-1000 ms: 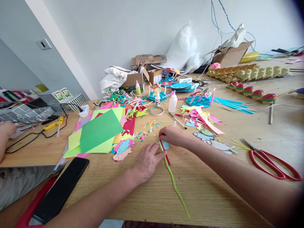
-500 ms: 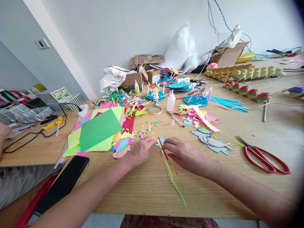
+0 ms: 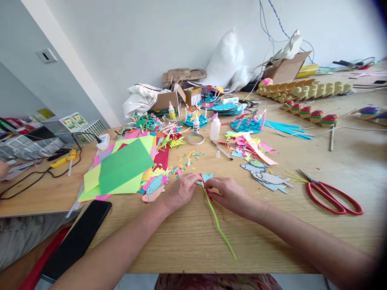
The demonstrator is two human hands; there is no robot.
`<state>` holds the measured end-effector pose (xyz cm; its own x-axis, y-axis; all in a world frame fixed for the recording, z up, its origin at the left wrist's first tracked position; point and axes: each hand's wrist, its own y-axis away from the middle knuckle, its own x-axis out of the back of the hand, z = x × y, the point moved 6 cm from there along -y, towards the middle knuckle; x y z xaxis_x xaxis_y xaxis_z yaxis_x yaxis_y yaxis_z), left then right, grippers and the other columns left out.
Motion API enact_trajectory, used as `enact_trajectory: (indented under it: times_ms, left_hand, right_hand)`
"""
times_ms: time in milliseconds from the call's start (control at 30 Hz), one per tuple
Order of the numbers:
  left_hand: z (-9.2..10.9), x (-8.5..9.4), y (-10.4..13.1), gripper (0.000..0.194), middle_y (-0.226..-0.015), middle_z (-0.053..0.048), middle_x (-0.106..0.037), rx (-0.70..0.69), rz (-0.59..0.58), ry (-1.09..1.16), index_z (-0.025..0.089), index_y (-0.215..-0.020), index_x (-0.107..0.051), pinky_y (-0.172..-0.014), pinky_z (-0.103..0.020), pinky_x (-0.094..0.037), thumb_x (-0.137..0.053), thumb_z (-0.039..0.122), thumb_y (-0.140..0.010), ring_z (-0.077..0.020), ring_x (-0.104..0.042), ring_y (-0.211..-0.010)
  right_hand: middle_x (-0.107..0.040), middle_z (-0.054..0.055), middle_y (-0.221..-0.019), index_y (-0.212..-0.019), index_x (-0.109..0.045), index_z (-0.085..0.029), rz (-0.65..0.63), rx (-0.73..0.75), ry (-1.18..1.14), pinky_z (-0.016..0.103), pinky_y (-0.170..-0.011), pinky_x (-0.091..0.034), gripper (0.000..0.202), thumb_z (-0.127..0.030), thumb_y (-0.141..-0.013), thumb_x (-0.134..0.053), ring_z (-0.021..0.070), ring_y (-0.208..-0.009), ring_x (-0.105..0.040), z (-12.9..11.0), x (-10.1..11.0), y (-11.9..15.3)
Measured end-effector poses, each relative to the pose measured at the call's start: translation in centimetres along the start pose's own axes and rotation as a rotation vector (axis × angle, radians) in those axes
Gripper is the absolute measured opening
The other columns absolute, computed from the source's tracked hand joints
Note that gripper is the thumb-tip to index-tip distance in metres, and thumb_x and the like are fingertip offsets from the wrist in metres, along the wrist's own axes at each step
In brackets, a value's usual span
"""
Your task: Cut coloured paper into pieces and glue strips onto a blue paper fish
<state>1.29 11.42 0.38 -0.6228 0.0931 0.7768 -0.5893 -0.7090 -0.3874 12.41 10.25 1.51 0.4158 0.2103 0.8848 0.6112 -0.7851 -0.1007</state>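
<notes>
A light blue paper piece [image 3: 207,177], its visible end shaped like a fish's tail, lies between my hands, largely covered by fingers. My left hand [image 3: 184,187] is closed with thumb and fingertips pressed on its left side. Across the blue paper runs a narrow red strip [image 3: 211,197], and the bent fingers of my right hand [image 3: 229,195] close on it. A long lime-green strip [image 3: 220,229] starts under the fingertips and trails toward the table's front edge. Several paper fish [image 3: 155,188] lie left of my left hand, and grey-blue fish cutouts [image 3: 269,178] lie beyond my right.
Red-handled scissors [image 3: 332,195] rest at the right. Coloured sheets [image 3: 125,165] and a black phone [image 3: 77,239] are on the left. A clear squeeze bottle [image 3: 215,128], tape ring [image 3: 196,139], pen [image 3: 221,150] and paper scraps [image 3: 250,146] stand or lie ahead. Another person's hand [image 3: 3,169] shows far left.
My right hand has moved slightly left, its fingers closing nearer the red strip and blue paper. The left hand stays beside the paper. The whole view has shifted a little.
</notes>
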Motion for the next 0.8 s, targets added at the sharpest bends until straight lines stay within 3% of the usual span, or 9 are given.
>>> enact_trajectory:
  times_ms: [300,467,633,800]
  left_hand:
    - [-0.5,-0.4,-0.2,0.033,-0.098,-0.005,-0.060,0.004,-0.029,0.022,0.017,-0.100,-0.054,-0.084,-0.030,-0.043,-0.036,0.001,-0.077,-0.0140,-0.054,-0.093]
    - [-0.5,-0.4,-0.2,0.035,-0.093,-0.004,-0.060,0.014,-0.031,0.032,0.016,-0.096,-0.055,-0.083,-0.027,-0.043,-0.035,-0.003,-0.074,-0.0130,-0.054,-0.091]
    - [-0.4,-0.2,-0.3,0.034,-0.093,-0.004,-0.060,-0.006,-0.047,0.016,0.016,-0.095,-0.056,-0.083,-0.028,-0.044,-0.035,-0.002,-0.075,-0.0129,-0.054,-0.091]
    - [0.1,-0.2,-0.1,0.044,-0.107,-0.006,-0.057,-0.093,-0.163,-0.033,0.016,-0.107,-0.053,-0.092,-0.029,-0.038,-0.032,-0.004,-0.074,-0.0131,-0.048,-0.105]
  right_hand:
    - [-0.061,0.007,-0.090,-0.095,-0.057,-0.018,-0.084,0.102,0.190,0.024,-0.069,-0.039,0.025,-0.009,-0.076,-0.044,0.0170,-0.084,-0.055,-0.3,-1.3,-0.2]
    - [-0.059,0.006,-0.090,-0.087,-0.058,-0.018,-0.061,0.168,0.315,0.024,-0.066,-0.039,0.020,-0.010,-0.078,-0.042,0.0159,-0.079,-0.054,-1.0,-1.2,0.1]
    - [-0.059,0.006,-0.084,-0.081,-0.058,-0.017,-0.022,0.115,0.321,0.024,-0.065,-0.039,0.021,-0.013,-0.083,-0.038,0.0151,-0.075,-0.054,-0.5,-1.2,0.3]
    - [-0.060,0.006,-0.082,-0.080,-0.059,-0.016,0.019,0.046,0.220,0.022,-0.065,-0.040,0.021,-0.011,-0.080,-0.039,0.0145,-0.074,-0.055,0.0,-0.9,0.3]
